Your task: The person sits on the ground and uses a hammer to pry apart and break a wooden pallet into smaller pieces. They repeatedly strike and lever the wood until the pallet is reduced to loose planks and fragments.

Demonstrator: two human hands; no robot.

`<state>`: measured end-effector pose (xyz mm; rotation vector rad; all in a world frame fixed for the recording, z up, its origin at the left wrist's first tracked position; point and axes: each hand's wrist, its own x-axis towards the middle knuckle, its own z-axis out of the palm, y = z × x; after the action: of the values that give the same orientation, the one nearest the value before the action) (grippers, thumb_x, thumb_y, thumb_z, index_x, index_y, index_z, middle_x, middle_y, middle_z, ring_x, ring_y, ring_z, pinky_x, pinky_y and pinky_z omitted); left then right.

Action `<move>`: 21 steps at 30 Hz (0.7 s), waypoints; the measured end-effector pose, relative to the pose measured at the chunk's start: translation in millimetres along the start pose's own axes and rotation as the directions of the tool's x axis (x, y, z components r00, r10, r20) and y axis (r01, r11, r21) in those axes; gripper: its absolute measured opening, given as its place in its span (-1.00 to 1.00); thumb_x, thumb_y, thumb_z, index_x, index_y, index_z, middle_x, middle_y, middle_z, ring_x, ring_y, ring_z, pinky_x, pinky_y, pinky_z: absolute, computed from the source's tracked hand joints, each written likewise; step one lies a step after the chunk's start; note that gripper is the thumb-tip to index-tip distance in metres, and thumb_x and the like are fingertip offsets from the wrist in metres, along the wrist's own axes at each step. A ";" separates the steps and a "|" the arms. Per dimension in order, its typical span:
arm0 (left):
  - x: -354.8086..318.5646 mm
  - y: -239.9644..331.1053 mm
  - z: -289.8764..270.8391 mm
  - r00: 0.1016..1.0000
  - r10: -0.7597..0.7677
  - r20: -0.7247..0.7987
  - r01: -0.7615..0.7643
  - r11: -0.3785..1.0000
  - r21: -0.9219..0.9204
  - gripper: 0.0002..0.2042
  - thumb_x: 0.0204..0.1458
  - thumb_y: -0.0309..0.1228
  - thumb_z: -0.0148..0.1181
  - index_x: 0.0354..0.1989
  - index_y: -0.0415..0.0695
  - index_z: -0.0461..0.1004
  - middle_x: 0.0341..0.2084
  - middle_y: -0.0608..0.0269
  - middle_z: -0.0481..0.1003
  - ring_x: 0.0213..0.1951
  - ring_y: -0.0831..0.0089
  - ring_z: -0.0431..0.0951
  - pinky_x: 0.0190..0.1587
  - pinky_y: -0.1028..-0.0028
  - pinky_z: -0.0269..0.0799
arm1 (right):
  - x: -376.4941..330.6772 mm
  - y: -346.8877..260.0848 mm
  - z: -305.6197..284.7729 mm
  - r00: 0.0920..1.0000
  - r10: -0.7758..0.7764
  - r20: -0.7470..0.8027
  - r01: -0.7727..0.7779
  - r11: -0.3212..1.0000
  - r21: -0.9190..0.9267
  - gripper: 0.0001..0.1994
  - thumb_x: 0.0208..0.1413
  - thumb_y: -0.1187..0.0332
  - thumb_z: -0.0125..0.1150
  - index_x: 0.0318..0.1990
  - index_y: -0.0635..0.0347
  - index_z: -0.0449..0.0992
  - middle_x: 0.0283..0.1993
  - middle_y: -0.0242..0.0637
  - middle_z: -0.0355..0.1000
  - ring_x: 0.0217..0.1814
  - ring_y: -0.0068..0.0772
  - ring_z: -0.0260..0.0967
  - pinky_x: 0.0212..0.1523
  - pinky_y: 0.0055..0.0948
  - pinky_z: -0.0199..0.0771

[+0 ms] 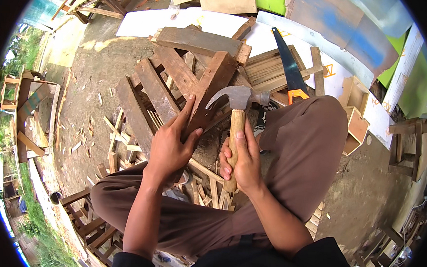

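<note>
My right hand (242, 160) is wrapped round the wooden handle of a claw hammer (240, 97). Its grey metal head is up, with the claw pointing left. My left hand (173, 138) rests on a brown slatted wooden frame (163, 84), index finger stretched along a thick board and thumb apart at its edge. The hammer head is close to the right side of that board; I cannot tell whether they touch. The frame stands tilted between my knees, made of several old planks. Whether a nail is under my left fingers cannot be seen.
A hand saw (290, 65) with an orange handle leans on a wooden crate (262, 68) to the right. Small wooden boxes (355, 113) stand beyond my right knee. Scrap sticks (118, 132) litter the ground. Wooden stools (33, 115) stand at the left, painted sheets (342, 29) at the back.
</note>
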<state>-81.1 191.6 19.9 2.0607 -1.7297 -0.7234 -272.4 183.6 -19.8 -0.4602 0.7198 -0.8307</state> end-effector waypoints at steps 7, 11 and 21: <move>-3.3 2.6 12.9 0.992 -0.120 -0.029 0.122 0.984 0.131 -0.10 0.18 -0.19 0.36 0.62 0.17 -0.10 -0.17 -0.29 0.63 -0.14 -0.27 0.65 -0.08 -0.01 0.56 | 5.0 -8.3 7.3 0.991 -0.100 0.087 0.110 0.987 -0.113 -0.43 0.58 0.20 -0.27 0.63 -0.12 -0.19 -0.45 -0.35 0.23 -0.74 -0.60 0.19 -0.76 -0.54 0.33; -3.9 0.7 16.4 0.992 -0.120 -0.049 0.126 0.979 0.162 -0.02 0.11 -0.14 0.44 0.62 0.15 -0.11 -0.18 -0.26 0.63 -0.18 -0.25 0.66 -0.14 -0.01 0.58 | 4.0 -14.3 16.8 0.991 -0.106 0.084 0.123 0.968 -0.221 -0.43 0.57 0.21 -0.26 0.64 -0.09 -0.17 -0.45 -0.35 0.22 -0.75 -0.63 0.19 -0.75 -0.56 0.35; -5.5 -3.1 17.1 0.997 -0.064 -0.046 0.072 0.980 0.188 0.17 -0.09 -0.16 0.58 0.63 0.14 -0.17 -0.20 -0.13 0.61 -0.22 -0.11 0.68 -0.23 0.04 0.58 | -0.2 -10.1 31.7 0.996 -0.082 0.020 0.084 0.951 -0.298 -0.44 0.57 0.25 -0.28 0.63 -0.04 -0.15 -0.47 -0.36 0.22 -0.77 -0.66 0.14 -0.79 -0.58 0.30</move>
<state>-89.4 198.5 5.2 2.2539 -1.7746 -0.5507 -254.4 180.6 7.9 -0.7693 0.8283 -0.8014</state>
